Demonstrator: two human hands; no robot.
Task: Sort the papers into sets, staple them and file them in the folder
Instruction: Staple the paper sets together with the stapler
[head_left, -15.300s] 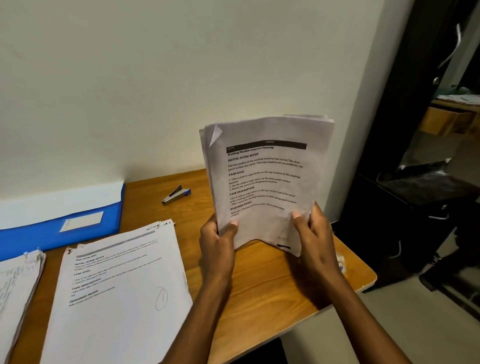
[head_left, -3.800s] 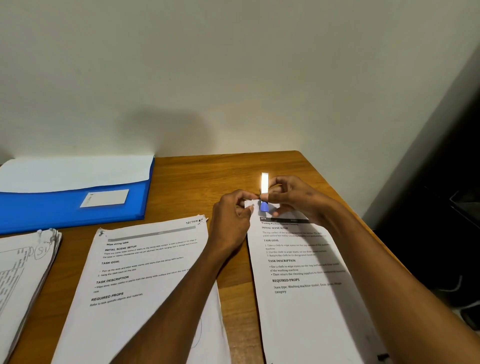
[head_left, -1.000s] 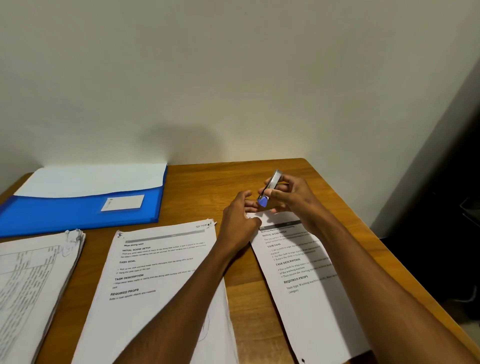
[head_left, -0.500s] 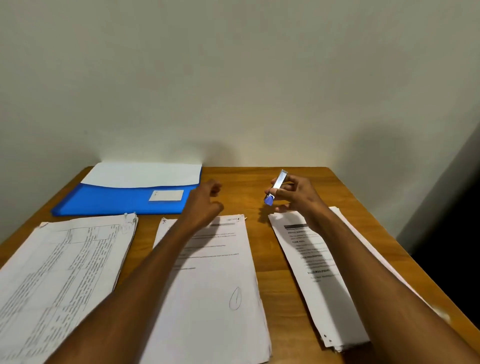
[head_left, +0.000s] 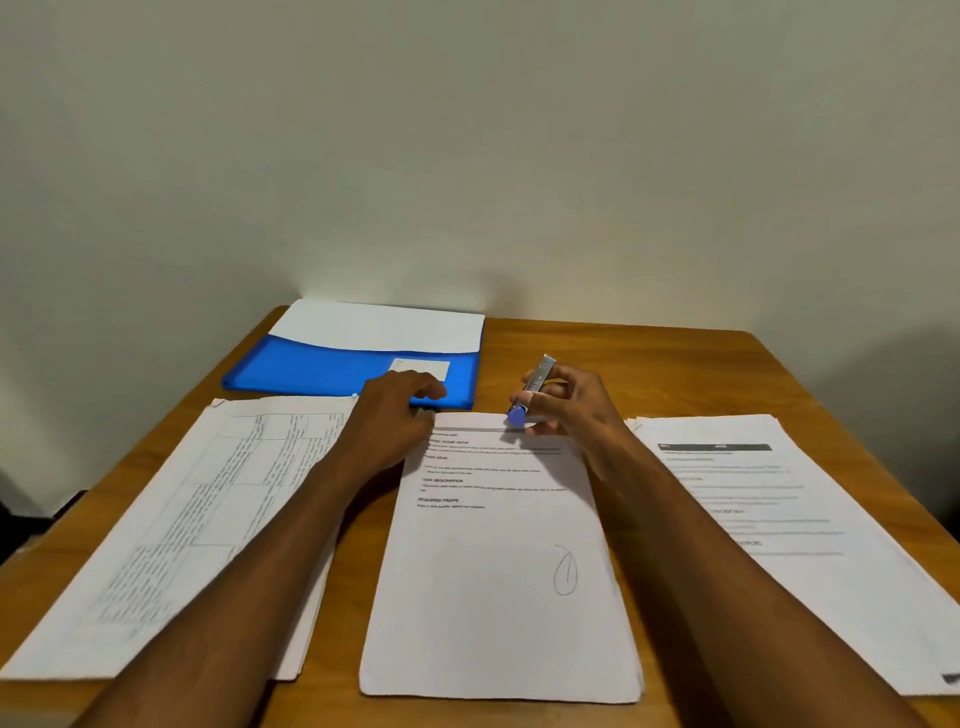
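Note:
Three paper sets lie side by side on the wooden table (head_left: 649, 364). The middle set (head_left: 498, 582) carries printed headings and a pen loop. My left hand (head_left: 395, 410) rests at its top left corner, fingers curved down over the corner. My right hand (head_left: 566, 405) grips a small silver stapler with a blue end (head_left: 530, 389), held just above the middle set's top edge. A table-printed set (head_left: 171, 525) lies to the left and a set with a black header bar (head_left: 779, 530) to the right. The blue folder (head_left: 332, 369) lies behind, a white sheet showing in it.
A pale wall stands right behind the table. The table's right edge runs close past the right paper set, with dark floor beyond. The left edge drops off beside the left set.
My view has swung left. Both hands left the right set and moved to the middle set; the left hand came down onto its top left corner, the right hand brought the stapler over.

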